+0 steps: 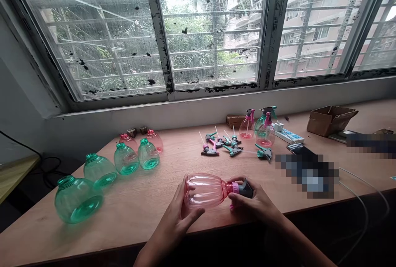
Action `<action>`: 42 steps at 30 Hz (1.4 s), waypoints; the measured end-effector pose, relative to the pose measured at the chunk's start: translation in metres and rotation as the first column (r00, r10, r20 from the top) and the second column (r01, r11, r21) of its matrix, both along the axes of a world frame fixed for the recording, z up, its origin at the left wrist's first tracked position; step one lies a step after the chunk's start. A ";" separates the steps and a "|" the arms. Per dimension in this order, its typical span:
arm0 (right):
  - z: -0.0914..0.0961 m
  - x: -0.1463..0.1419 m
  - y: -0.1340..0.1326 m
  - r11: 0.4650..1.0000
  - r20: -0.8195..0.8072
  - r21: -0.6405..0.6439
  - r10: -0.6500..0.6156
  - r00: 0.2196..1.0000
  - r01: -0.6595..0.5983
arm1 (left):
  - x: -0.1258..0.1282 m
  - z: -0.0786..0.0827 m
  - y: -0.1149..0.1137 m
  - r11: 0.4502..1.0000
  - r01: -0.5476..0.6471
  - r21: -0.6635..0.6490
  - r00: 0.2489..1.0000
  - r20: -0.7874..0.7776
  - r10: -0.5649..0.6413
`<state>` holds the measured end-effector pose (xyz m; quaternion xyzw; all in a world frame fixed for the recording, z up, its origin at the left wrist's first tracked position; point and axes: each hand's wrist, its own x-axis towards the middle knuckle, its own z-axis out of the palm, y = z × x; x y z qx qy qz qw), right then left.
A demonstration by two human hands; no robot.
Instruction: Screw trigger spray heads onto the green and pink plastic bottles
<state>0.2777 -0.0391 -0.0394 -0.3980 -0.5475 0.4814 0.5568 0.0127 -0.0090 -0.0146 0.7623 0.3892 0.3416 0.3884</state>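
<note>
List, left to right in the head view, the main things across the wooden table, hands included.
Four green bottles → left hand → held pink bottle → right hand → power strip → open cardboard box

ten bottles (206, 191), perhaps six loose sprayers (264, 153)

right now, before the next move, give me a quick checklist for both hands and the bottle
1. Left hand supporting the pink bottle: ok, it cups the base end.
2. Right hand at the spray head: ok, fingers are around it by the bottle's neck.
3. Bottle upright: not ok, it is held on its side.
4. Spray head fully tightened: cannot tell, the threads' fit is not clear.
5. Loose spray heads apart from both hands: ok, they lie farther back on the table.
</note>
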 end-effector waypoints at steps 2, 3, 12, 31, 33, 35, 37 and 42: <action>0.000 0.000 0.001 1.000 -0.011 -0.004 -0.003 1.000 0.003 | 0.000 -0.002 0.000 0.999 -0.005 0.045 1.000 -0.003 0.005; -0.001 0.000 0.001 1.000 -0.015 -0.004 0.001 1.000 -0.001 | 0.000 -0.003 0.001 0.998 -0.002 0.063 1.000 0.000 0.002; -0.003 0.000 0.000 1.000 -0.005 0.002 0.022 1.000 -0.022 | -0.002 -0.004 0.005 0.993 0.076 -0.095 0.991 0.117 -0.065; -0.001 0.000 0.001 1.000 -0.029 -0.009 -0.006 1.000 0.005 | 0.000 0.000 0.000 1.000 -0.009 0.015 1.000 0.007 0.009; -0.001 0.000 0.001 1.000 -0.034 -0.012 -0.004 0.999 0.004 | 0.000 -0.001 0.000 0.999 0.001 0.037 1.000 0.005 -0.001; -0.001 0.000 0.002 1.000 -0.040 -0.014 0.000 0.999 -0.001 | 0.000 -0.002 -0.001 0.999 0.013 0.048 1.000 -0.003 -0.013; -0.002 0.000 0.002 1.000 -0.047 -0.012 0.005 0.999 -0.006 | 0.000 -0.002 -0.001 0.999 0.025 0.029 1.000 -0.001 -0.025; -0.003 0.000 0.002 1.000 -0.046 -0.002 0.015 0.999 -0.015 | -0.001 0.002 -0.001 0.999 0.031 -0.026 0.999 0.027 -0.030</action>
